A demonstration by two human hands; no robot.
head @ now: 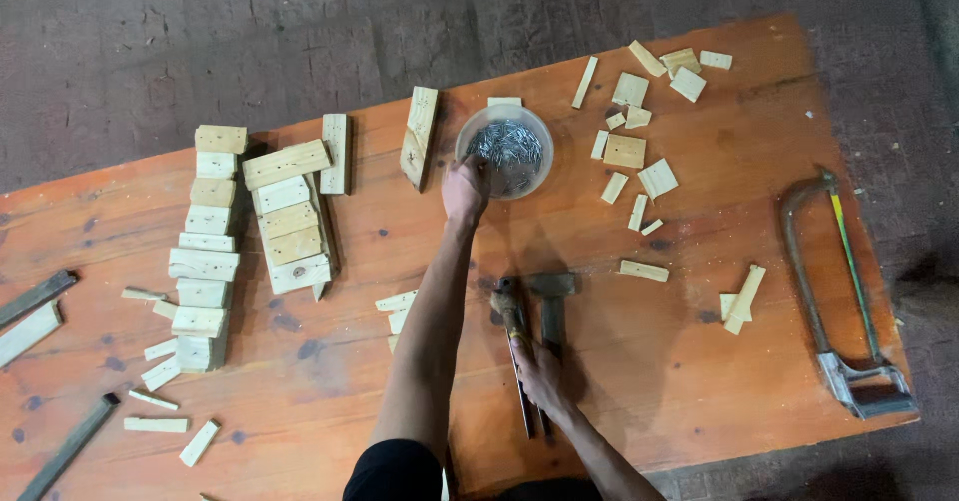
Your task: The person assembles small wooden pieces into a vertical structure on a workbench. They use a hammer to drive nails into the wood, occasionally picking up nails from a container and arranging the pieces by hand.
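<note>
Up at the far side of the orange wooden table (699,361), the left hand (465,189) reaches into the clear round plastic bowl of thin grey steel nails (506,149), fingertips dipped at its near-left rim; whether they pinch a nail I cannot tell. Nearer the body, the right hand (539,373) wraps the handle of a wooden-handled hammer (511,311), its long axis pointing away toward the bowl.
</note>
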